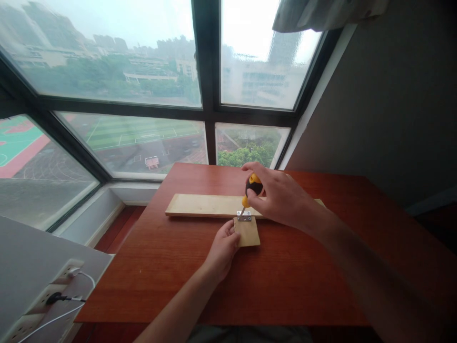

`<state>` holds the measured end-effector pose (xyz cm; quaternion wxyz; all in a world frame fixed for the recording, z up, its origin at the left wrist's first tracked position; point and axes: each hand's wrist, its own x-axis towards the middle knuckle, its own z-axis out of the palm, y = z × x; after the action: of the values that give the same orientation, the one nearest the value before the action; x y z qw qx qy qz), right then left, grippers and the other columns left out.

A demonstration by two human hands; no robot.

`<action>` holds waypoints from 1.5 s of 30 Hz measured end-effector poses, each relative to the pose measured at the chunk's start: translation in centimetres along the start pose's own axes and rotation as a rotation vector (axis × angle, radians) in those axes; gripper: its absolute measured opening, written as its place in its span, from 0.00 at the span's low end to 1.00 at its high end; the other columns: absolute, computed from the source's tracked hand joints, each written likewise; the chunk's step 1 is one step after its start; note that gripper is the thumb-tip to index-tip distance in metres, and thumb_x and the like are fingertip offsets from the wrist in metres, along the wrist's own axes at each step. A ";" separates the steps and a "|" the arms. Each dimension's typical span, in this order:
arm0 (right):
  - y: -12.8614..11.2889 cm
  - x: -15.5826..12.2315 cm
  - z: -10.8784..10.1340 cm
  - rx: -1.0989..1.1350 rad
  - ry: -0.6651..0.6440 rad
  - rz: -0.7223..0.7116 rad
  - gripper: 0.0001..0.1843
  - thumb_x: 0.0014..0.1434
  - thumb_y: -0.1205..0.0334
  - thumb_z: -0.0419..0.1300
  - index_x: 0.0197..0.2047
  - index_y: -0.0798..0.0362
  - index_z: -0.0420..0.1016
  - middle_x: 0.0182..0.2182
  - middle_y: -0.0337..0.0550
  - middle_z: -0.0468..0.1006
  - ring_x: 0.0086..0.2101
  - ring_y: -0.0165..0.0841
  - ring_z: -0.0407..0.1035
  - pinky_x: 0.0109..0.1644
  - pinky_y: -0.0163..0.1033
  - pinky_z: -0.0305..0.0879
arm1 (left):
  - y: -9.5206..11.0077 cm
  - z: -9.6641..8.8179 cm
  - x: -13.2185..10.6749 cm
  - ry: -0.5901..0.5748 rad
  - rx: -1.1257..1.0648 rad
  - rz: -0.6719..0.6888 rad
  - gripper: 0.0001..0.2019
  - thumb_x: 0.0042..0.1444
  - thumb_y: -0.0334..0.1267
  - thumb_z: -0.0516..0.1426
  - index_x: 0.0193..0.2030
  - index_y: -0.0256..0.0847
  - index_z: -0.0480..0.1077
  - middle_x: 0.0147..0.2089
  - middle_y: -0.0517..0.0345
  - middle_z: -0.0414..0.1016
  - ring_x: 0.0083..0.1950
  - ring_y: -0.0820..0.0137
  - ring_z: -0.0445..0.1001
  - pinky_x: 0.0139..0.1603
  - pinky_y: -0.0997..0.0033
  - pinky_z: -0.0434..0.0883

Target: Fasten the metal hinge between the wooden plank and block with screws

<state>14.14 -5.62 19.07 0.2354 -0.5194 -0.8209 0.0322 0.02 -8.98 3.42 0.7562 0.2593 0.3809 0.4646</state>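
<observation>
My right hand [273,190] grips a stubby screwdriver [254,185] with a yellow and black handle. Its shaft slants down to a small metal hinge [244,216], the tip meeting the hinge's left part. The hinge joins a small square wooden piece [248,233] to the near edge of a long pale wooden board [203,205]. Fingers of my left hand [224,245] hold the square piece by its left edge, thumb on top. My right hand and forearm cover part of the long board's right side.
Everything lies on a reddish-brown wooden table [171,276]. Beyond its far edge are large windows with a dark frame [210,114]. Power sockets [46,300] with plugged-in cables are on the low wall at left. A grey wall stands at right.
</observation>
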 end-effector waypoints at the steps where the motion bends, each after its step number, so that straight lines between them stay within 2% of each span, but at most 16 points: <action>1: -0.1 0.0 -0.1 -0.002 -0.004 0.012 0.20 0.60 0.60 0.56 0.56 0.50 0.67 0.39 0.42 0.79 0.31 0.33 0.71 0.35 0.36 0.60 | 0.1 0.0 0.0 0.001 -0.005 -0.004 0.22 0.43 0.27 0.63 0.49 0.35 0.73 0.48 0.47 0.80 0.46 0.62 0.78 0.47 0.68 0.73; 3: -0.3 0.1 -0.3 -0.044 0.009 0.041 0.16 0.62 0.54 0.55 0.51 0.49 0.70 0.38 0.41 0.79 0.32 0.34 0.71 0.33 0.36 0.57 | 0.2 0.1 -0.1 -0.001 -0.010 -0.016 0.22 0.44 0.27 0.62 0.50 0.34 0.73 0.49 0.46 0.79 0.46 0.62 0.78 0.46 0.69 0.73; 5: -0.4 0.2 -0.4 -0.084 0.020 0.062 0.16 0.63 0.49 0.55 0.48 0.49 0.72 0.35 0.41 0.79 0.32 0.35 0.71 0.33 0.37 0.56 | 0.3 0.0 -0.2 -0.007 -0.009 -0.030 0.22 0.44 0.27 0.62 0.50 0.34 0.72 0.50 0.46 0.79 0.46 0.63 0.78 0.45 0.69 0.73; 9: 0.0 0.5 -0.4 -0.049 0.017 0.063 0.14 0.62 0.57 0.55 0.49 0.51 0.72 0.36 0.41 0.79 0.32 0.34 0.70 0.36 0.38 0.58 | 0.2 -0.3 -0.1 -0.003 -0.006 -0.042 0.22 0.45 0.26 0.62 0.50 0.34 0.72 0.51 0.45 0.79 0.46 0.63 0.78 0.43 0.70 0.73; 13: 0.9 0.6 -0.6 0.005 0.006 0.052 0.20 0.56 0.63 0.57 0.53 0.51 0.70 0.42 0.42 0.79 0.35 0.33 0.70 0.39 0.37 0.60 | 0.1 -0.3 0.0 0.011 -0.002 -0.037 0.23 0.45 0.26 0.61 0.51 0.34 0.71 0.50 0.45 0.79 0.45 0.64 0.79 0.42 0.71 0.74; 16: 1.2 0.6 -0.6 0.008 -0.002 0.041 0.19 0.57 0.61 0.57 0.52 0.51 0.71 0.43 0.42 0.78 0.35 0.32 0.70 0.38 0.37 0.60 | 0.0 -0.2 0.0 0.037 0.002 -0.030 0.23 0.45 0.25 0.61 0.52 0.34 0.71 0.49 0.44 0.79 0.44 0.64 0.79 0.42 0.71 0.74; 19: 1.1 0.6 -0.5 -0.054 0.019 0.063 0.17 0.60 0.53 0.57 0.50 0.50 0.72 0.39 0.41 0.79 0.33 0.33 0.70 0.35 0.38 0.58 | 0.0 -0.1 -0.1 0.072 -0.003 -0.034 0.22 0.46 0.26 0.61 0.51 0.34 0.70 0.48 0.44 0.80 0.42 0.64 0.79 0.42 0.70 0.74; 21: 1.0 0.7 -0.4 -0.079 0.022 0.072 0.16 0.62 0.52 0.56 0.49 0.50 0.73 0.37 0.41 0.79 0.32 0.33 0.70 0.34 0.38 0.57 | 0.0 -0.1 -0.1 0.100 -0.002 -0.040 0.21 0.47 0.25 0.60 0.50 0.34 0.69 0.48 0.44 0.80 0.41 0.65 0.79 0.41 0.69 0.74; 25: 0.8 0.7 -0.3 -0.079 0.028 0.050 0.15 0.61 0.58 0.55 0.50 0.51 0.72 0.39 0.41 0.80 0.34 0.34 0.71 0.37 0.39 0.59 | 0.0 -0.1 -0.1 0.129 0.006 -0.044 0.21 0.48 0.24 0.59 0.50 0.34 0.68 0.48 0.44 0.80 0.40 0.65 0.79 0.41 0.69 0.75; 30: 0.5 0.2 -0.3 -0.052 0.019 0.009 0.22 0.57 0.63 0.55 0.55 0.52 0.69 0.47 0.44 0.78 0.40 0.37 0.73 0.42 0.40 0.63 | -0.1 -0.1 -0.1 0.124 0.003 -0.045 0.18 0.49 0.24 0.58 0.49 0.34 0.67 0.48 0.43 0.79 0.42 0.64 0.80 0.42 0.68 0.75; 33: 0.1 0.1 -0.5 -0.072 0.006 0.010 0.21 0.60 0.58 0.56 0.56 0.51 0.69 0.48 0.45 0.78 0.39 0.37 0.73 0.39 0.39 0.64 | 0.0 -0.1 -0.2 0.119 -0.001 -0.043 0.17 0.50 0.25 0.59 0.48 0.34 0.68 0.49 0.43 0.79 0.43 0.64 0.79 0.42 0.68 0.75; 37: -0.3 0.2 -0.6 -0.154 0.010 0.034 0.18 0.64 0.51 0.53 0.53 0.50 0.71 0.43 0.44 0.80 0.39 0.40 0.74 0.36 0.40 0.62 | 0.1 0.0 -0.3 0.111 -0.001 -0.040 0.17 0.50 0.25 0.59 0.49 0.35 0.68 0.49 0.43 0.79 0.43 0.64 0.79 0.42 0.69 0.75; 40: -0.4 0.2 -0.5 -0.130 -0.004 0.029 0.16 0.64 0.56 0.53 0.53 0.50 0.72 0.41 0.43 0.80 0.39 0.39 0.75 0.38 0.40 0.62 | 0.1 0.1 -0.3 0.118 0.011 -0.044 0.18 0.50 0.24 0.58 0.49 0.34 0.68 0.49 0.43 0.79 0.42 0.65 0.79 0.41 0.70 0.75; 45: -0.5 0.1 -0.6 -0.075 -0.013 0.013 0.23 0.58 0.63 0.56 0.58 0.50 0.68 0.44 0.44 0.79 0.40 0.38 0.74 0.42 0.40 0.64 | 0.1 0.1 -0.1 0.143 0.031 -0.059 0.15 0.51 0.26 0.59 0.48 0.34 0.67 0.48 0.43 0.79 0.42 0.65 0.79 0.38 0.71 0.74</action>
<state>13.93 -5.93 19.75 0.2104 -0.5329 -0.8196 0.0063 0.03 -9.00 3.64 0.7364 0.2256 0.4485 0.4536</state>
